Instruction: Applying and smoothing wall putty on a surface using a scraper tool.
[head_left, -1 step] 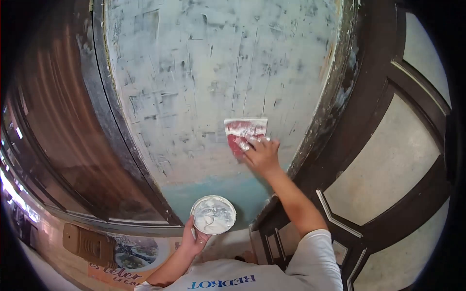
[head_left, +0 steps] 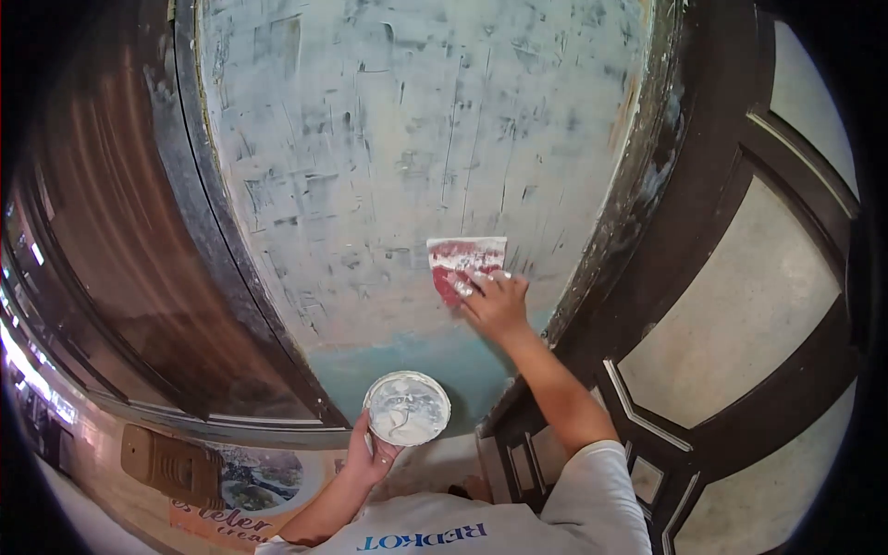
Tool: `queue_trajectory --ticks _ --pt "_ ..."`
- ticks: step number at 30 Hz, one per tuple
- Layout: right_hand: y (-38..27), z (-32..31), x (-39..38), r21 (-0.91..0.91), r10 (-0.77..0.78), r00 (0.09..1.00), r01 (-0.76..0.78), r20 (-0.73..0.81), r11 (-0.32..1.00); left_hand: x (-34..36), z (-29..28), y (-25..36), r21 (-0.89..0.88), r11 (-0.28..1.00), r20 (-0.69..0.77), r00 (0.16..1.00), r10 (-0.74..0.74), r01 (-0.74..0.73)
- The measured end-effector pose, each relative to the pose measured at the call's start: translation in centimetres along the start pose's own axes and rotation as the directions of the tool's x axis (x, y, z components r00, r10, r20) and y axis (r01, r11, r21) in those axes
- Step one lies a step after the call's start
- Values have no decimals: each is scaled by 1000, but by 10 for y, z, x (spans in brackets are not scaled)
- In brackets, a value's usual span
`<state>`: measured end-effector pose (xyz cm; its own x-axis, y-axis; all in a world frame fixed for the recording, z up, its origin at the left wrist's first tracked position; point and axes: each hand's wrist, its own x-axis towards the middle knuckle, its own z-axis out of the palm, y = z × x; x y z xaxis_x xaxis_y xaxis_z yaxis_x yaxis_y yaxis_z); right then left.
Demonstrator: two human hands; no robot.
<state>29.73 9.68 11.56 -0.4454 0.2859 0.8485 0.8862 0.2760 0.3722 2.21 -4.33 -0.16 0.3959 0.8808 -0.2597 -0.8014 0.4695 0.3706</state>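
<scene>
In my right hand [head_left: 500, 306] is a red putty scraper [head_left: 448, 288] smeared with white paste. Its wide top edge lies against a panel [head_left: 370, 185] coated in patchy whitish filler, with dark streaks showing through. My fingers, white with paste, press on the scraper's face. Lower down, my left hand [head_left: 372, 453] grips a round white tub [head_left: 408, 444] from its left and underside. White putty [head_left: 414, 421] covers part of the inside of the tub. Below the coated area, the panel's lower band [head_left: 462, 365] is bare blue-green.
Dark, worn frame edges [head_left: 250, 268] border the panel on the left, with brown glazing [head_left: 139, 231] beyond. To the right stands a dark door [head_left: 703, 213] with pale inset panels. A brown plastic stool [head_left: 169, 464] and a printed banner [head_left: 259, 490] are at lower left.
My right hand and the scraper have slid a little way down the panel. The left hand and the tub have stayed in place.
</scene>
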Motion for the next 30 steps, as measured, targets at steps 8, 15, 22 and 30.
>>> queue_trajectory --ticks 8,15,22,30 --pt "-64 33 -137 148 77 972 -112 222 983 -18 -14 4 48 999 -104 994 27 -22" --pt "-65 1 -141 278 104 956 -182 272 943 -23 -21 12 66 997 -78 996 39 -34" --pt "24 -92 113 432 82 973 20 -217 902 -19 -34 21 -40 995 16 995 97 -96" --pt "100 -183 401 -79 -98 859 67 -503 995 -14 -27 24 -90 982 0 986 166 -165"
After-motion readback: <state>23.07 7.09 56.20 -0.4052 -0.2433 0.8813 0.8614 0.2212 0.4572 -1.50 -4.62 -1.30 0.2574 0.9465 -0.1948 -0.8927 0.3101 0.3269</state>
